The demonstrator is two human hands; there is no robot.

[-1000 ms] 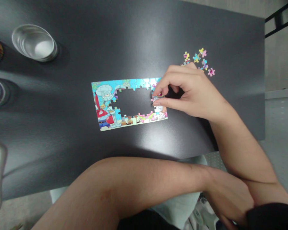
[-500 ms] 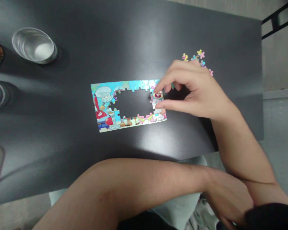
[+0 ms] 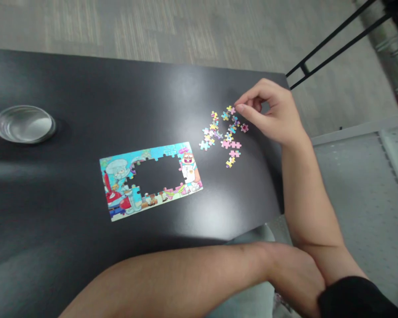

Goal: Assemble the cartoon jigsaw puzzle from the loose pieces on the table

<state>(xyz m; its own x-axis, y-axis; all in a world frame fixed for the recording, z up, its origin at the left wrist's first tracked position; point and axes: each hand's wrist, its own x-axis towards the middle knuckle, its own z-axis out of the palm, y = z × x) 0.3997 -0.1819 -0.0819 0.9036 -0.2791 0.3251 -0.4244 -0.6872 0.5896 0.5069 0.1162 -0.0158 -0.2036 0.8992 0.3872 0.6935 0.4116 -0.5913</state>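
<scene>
1. grey floor runs behind a black table (image 3: 69, 247) that fills most of your view, glossy enough to throw back the ceiling light.
2. your right hand (image 3: 273, 117) is out at the far right corner of the table, at the top edge of the loose puzzle pieces (image 3: 223, 132).
3. its thumb and forefinger are drawn close together, tips at a small yellow and pink piece (image 3: 231, 109); you cannot tell from here whether the piece is actually pinched or only touched. the other fingers are curled in behind.
4. the loose pieces lie scattered flat, pink, blue and yellow, just beyond the right end of the assembled puzzle (image 3: 151, 179) and apart from it.
5. the puzzle sits near the middle of the table, tilted a little, its border joined all round and an open gap of bare table left in its centre. cartoon figures show at its left and right ends.
6. your left hand (image 3: 295, 276) is down off the near edge of the table, lying against your right forearm close to the elbow, fingers loosely bent and holding nothing you can see.
7. a clear glass (image 3: 23, 123) stands well away at the far left of the table.
8. thin black metal legs (image 3: 331, 44) cross the floor past the far right corner.
</scene>
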